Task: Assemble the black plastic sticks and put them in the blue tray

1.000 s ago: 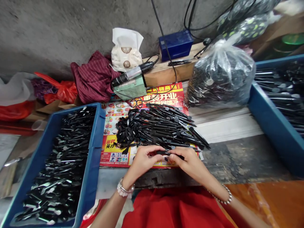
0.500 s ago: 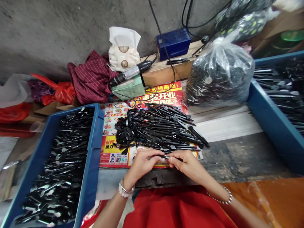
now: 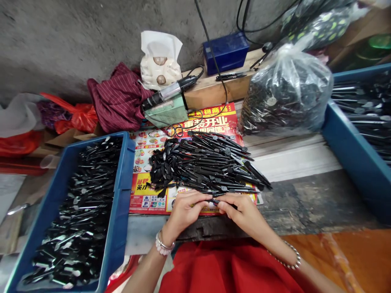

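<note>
My left hand and my right hand meet at the front edge of a colourful printed sheet. Between their fingertips is a slim black piece, pinched from both sides; the fingers cover most of it, so its exact kind is unclear. Just beyond lies a heap of long, thin black pieces, some with small round discs and pointed ends. Their flatter ends bunch together on the left.
Blue bins of similar black pieces stand at left and right. Behind the heap are a filled clear plastic bag, a cylindrical corded tool on a green box, a tissue pack and a dark blue box.
Both hands stay pinched on the black piece, which appears slightly turned between the fingertips. The whole view has shifted a little.
</note>
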### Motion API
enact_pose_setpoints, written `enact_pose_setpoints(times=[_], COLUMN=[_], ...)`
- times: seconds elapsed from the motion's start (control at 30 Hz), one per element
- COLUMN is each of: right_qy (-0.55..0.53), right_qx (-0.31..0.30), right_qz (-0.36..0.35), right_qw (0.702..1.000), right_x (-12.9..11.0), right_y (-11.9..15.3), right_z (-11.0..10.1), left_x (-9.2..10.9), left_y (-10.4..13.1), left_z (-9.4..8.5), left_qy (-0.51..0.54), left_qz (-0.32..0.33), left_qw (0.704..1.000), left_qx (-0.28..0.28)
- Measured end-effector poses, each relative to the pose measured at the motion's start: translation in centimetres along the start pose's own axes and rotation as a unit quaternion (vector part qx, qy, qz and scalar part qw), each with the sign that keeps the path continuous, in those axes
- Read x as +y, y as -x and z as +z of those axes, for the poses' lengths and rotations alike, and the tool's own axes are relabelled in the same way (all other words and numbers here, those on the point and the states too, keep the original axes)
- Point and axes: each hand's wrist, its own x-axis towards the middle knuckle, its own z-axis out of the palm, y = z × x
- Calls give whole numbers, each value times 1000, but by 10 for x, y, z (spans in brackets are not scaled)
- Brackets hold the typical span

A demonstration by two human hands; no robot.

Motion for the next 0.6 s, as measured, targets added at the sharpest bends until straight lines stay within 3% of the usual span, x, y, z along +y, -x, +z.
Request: enact_pose_setpoints(times=[0.17, 0.27, 0.43, 0.6], right_qy=[-17, 5, 90, 182], right_qx=[0, 21, 116, 172], right_qz=[9, -6, -124, -236], right_qw=[1000, 1000, 981, 939], right_x=[0, 2, 0, -2], right_y=[0, 3, 9, 13], right_z=[1, 3, 5, 6], left_x=[-3, 0, 11, 13], left_y=[3, 2, 0, 1], left_z=[1, 1, 0, 1], left_qy=[-7, 3, 15, 16], left_qz=[39, 27, -23, -9], left_qw=[999, 1000, 999, 999], left_qx=[0, 7, 25, 42])
